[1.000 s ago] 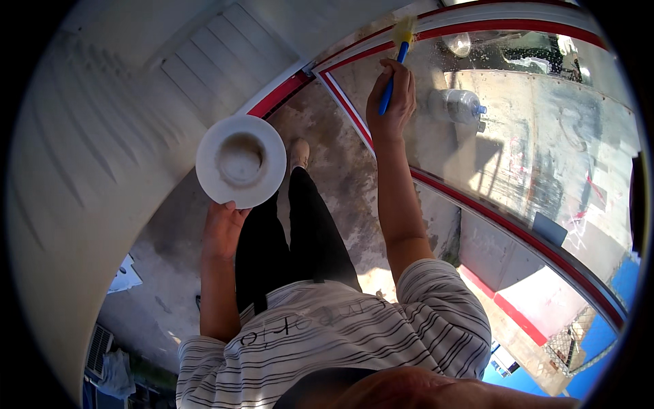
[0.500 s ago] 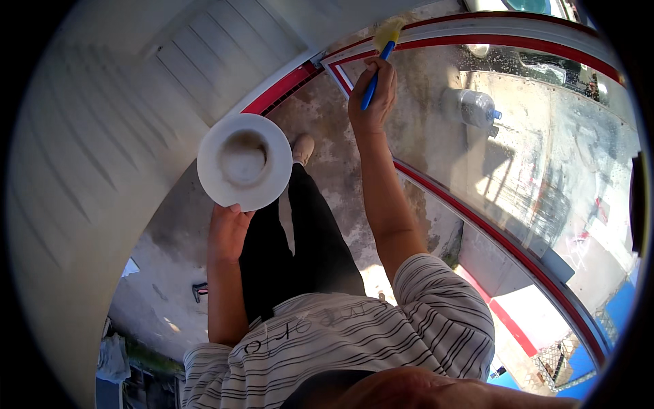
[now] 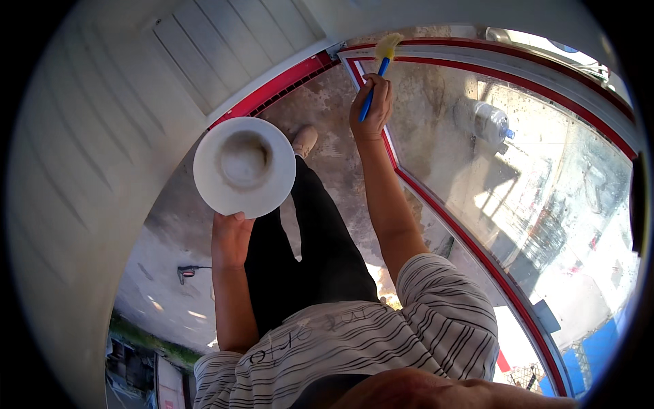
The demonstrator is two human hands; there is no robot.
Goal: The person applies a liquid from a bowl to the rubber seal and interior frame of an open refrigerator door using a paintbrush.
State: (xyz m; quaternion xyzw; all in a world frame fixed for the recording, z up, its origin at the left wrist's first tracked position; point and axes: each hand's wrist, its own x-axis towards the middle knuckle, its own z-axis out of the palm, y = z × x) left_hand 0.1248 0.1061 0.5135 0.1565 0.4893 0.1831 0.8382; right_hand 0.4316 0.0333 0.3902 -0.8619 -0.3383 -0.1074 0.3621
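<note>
My left hand (image 3: 231,238) grips the near rim of a wide white bowl (image 3: 210,167), thumb over its edge. Inside the bowl a greyish-brown stain or residue marks the bottom; whether it holds liquid is hard to tell. My right hand (image 3: 373,112) is closed around the blue handle of a brush (image 3: 384,66), held upward away from me. Its pale yellow bristles (image 3: 388,45) lie at the top bar of a red-and-white framed glass panel (image 3: 422,95), near the corner. Whether the bristles press on the bar cannot be made out.
A pale ribbed wall (image 3: 225,41) curves along the left, with a red strip (image 3: 286,82) at its foot. A large clear bottle (image 3: 487,123) shows through the glass. A dark tool (image 3: 187,273) lies on the concrete floor (image 3: 160,245), left of my legs.
The whole view has shifted a little. The brush has moved slightly left along the top bar, toward the frame's corner. Both hands keep their holds.
</note>
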